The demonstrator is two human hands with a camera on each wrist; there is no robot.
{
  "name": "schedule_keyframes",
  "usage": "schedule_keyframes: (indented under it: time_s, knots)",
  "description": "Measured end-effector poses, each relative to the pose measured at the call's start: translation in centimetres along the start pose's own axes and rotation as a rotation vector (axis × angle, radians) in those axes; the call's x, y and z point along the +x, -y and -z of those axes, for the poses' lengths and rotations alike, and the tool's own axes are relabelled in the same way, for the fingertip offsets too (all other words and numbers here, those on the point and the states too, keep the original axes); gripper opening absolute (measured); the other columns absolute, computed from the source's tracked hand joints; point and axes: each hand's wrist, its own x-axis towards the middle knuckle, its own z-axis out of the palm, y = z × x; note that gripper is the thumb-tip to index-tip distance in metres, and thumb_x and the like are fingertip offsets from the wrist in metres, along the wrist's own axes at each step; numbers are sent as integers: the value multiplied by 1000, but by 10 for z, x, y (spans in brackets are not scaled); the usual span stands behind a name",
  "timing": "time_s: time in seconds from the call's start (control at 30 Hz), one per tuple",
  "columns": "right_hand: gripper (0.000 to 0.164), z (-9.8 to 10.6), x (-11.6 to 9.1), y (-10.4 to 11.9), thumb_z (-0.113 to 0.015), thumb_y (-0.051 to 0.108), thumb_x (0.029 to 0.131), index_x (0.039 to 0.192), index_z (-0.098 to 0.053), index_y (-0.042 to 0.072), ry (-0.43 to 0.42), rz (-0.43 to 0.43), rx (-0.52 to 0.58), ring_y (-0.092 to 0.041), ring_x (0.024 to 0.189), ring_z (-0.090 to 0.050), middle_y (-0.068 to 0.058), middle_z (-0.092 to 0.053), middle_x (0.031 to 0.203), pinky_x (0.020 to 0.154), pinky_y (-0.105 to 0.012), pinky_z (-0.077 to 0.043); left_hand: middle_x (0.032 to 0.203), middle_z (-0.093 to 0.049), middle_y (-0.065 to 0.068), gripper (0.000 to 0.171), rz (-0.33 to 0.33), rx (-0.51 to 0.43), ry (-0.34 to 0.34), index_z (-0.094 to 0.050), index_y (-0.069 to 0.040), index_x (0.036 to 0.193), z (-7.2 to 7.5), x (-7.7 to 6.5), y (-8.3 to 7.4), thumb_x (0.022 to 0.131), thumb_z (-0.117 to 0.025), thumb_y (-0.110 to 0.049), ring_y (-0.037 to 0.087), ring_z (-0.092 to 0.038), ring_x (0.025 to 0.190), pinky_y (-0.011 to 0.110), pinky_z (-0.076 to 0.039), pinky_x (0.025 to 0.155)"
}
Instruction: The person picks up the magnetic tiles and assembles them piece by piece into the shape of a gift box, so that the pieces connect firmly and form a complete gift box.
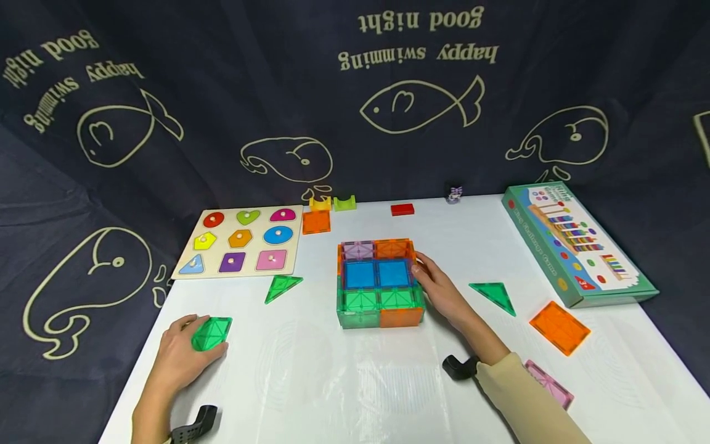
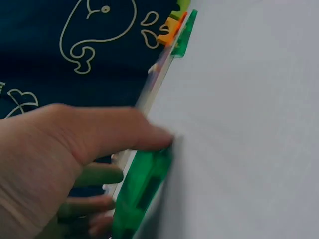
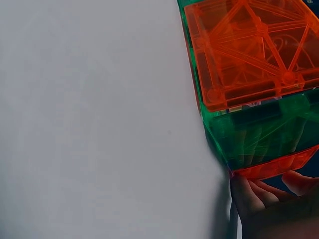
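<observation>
At the left of the table, my left hand [image 1: 180, 354] pinches a green magnetic tile [image 1: 213, 334] between thumb and fingers. The left wrist view shows that tile tilted beneath my thumb. In the middle stands a box built of magnetic tiles [image 1: 359, 319], with green, orange and purple walls and blue squares inside. My right hand [image 1: 444, 293] touches the box's right side near the back, fingers against an orange wall tile [image 3: 279, 163]. One green triangle tile [image 1: 281, 287] lies left of the box and another green triangle [image 1: 495, 296] to its right.
A wooden shape puzzle [image 1: 252, 246] lies back left, with an orange square tile [image 1: 316, 222] beside it. At right are a game box [image 1: 582, 246], an orange rectangle tile [image 1: 560, 328] and a pink tile [image 1: 549, 383] by my sleeve. A red block [image 1: 402, 209] sits at the back.
</observation>
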Motion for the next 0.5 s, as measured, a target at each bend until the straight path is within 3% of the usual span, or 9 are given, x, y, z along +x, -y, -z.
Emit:
schedule_keyframes:
  time_s: [0.2, 0.37, 0.5]
  knots:
    - [69, 1, 0, 0, -42, 46, 101, 154, -18, 9, 1, -24, 1, -34, 138, -30, -21, -28, 152, 109, -52, -26, 122, -41, 39, 76, 109, 58, -28, -48, 6, 132, -1, 3, -3, 79, -72, -42, 58, -32, 111, 63, -32, 82]
    - [68, -1, -1, 2, -41, 45, 101, 154, -18, 9, -2, -21, -7, -35, 137, -30, -21, -29, 152, 109, -51, -27, 121, -42, 39, 78, 93, 48, -53, -48, 8, 131, 1, 12, -2, 72, -77, -32, 56, -36, 106, 60, -36, 77]
    - [68, -2, -1, 4, -41, 46, 101, 154, -18, 9, -11, -36, -23, -34, 137, -30, -19, -29, 152, 108, -50, -28, 121, -40, 35, 79, 22, 32, -107, -48, 8, 130, 4, 21, -6, 66, -79, -26, 52, -35, 103, 57, -35, 73]
